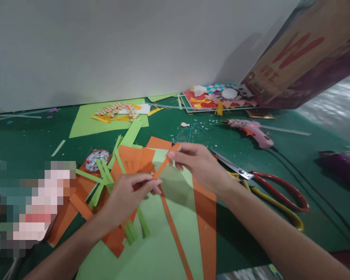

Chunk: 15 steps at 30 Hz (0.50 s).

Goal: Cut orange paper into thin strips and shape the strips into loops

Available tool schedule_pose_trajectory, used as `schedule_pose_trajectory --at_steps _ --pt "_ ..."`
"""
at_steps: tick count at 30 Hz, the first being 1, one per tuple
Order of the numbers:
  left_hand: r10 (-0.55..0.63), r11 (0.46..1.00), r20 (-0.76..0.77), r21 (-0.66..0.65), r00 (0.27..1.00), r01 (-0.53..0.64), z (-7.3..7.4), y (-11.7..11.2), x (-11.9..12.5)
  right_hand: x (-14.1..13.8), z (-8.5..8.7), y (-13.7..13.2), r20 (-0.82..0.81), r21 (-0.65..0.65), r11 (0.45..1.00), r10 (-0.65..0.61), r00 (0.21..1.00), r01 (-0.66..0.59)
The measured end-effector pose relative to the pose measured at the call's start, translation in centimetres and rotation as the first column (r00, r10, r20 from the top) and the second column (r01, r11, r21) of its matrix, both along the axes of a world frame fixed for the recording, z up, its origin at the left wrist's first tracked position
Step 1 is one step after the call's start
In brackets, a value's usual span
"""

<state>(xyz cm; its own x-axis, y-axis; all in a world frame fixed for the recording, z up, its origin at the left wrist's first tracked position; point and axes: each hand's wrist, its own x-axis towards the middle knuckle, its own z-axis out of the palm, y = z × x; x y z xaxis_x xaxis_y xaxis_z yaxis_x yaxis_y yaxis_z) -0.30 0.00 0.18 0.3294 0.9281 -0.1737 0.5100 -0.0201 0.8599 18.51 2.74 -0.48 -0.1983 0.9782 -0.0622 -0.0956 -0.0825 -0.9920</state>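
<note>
My left hand (134, 196) pinches an orange paper strip (164, 166) between thumb and fingers. The strip's upper end is pinched by my right hand (196, 163), so the short piece between them slants up to the right. Below my left hand an orange length (176, 231) runs down to the bottom edge; whether it belongs to the same strip I cannot tell. Beneath both hands lies a light green sheet (160, 252) with orange paper (205, 229) along its right side. Several green strips (105, 177) and orange pieces (134, 155) lie piled by my left hand.
Right of my right hand lie scissors (247, 174) with red handles and yellow-handled pliers or cutters (277, 206). A pink glue gun (251, 130) trails a black cord. Paper crafts (198, 102) lie along the white wall. A paper bag (294, 58) stands back right; a pixelated object (43, 206) is at left.
</note>
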Motion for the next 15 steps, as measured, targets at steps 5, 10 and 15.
schedule_pose_trajectory --at_steps 5,10,15 --pt "0.016 0.999 0.075 -0.039 0.997 -0.013 -0.2 0.0 -0.1 0.7 0.0 0.7 -0.252 -0.091 0.986 -0.158 0.955 0.139" --pt "0.063 0.997 0.092 -0.051 0.994 -0.059 0.0 0.0 -0.1 1.1 0.4 1.3 -0.454 -0.193 0.949 -0.31 0.835 0.248" --pt "0.083 0.997 0.113 -0.017 0.99 -0.082 0.2 0.4 -0.2 1.5 1.2 1.5 -0.572 -0.288 0.93 -0.359 0.738 0.229"
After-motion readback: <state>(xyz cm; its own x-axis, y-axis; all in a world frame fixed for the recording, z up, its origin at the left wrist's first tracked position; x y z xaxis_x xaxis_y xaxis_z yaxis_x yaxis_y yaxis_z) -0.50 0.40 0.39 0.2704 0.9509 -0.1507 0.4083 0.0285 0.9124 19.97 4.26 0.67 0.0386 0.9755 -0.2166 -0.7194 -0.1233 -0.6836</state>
